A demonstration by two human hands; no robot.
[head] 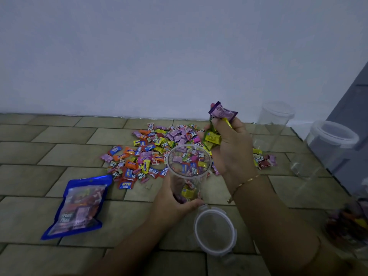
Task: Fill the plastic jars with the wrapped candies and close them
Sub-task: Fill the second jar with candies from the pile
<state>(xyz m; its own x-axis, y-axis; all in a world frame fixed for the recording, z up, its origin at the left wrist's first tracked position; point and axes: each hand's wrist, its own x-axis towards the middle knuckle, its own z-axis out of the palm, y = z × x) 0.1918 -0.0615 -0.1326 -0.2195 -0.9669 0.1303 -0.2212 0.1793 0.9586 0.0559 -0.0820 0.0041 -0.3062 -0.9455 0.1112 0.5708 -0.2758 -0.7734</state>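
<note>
While our left hand [172, 204] grips the open jar [188, 172] low on its wall, tilted toward the pile, our right hand [229, 148] hangs at the jar's one o'clock, fingers curled round a fistful of candies [222, 114]. The loose pile [151, 154] spreads on the tiled floor [59, 148] from the jar's nine to twelve o'clock. The jar's lid [216, 232] lies at its five o'clock, off. Risks, as we judge them: the fist is overfull and not squarely over the mouth, so pieces could drop outside; the tilted jar could spill. Hard to read: how full the jar is, through the clear wall. Empty jars [272, 126] at three o'clock are faint. The bag [77, 208] sits at eight o'clock. A filled jar at the right edge is blurred and cut off.
</note>
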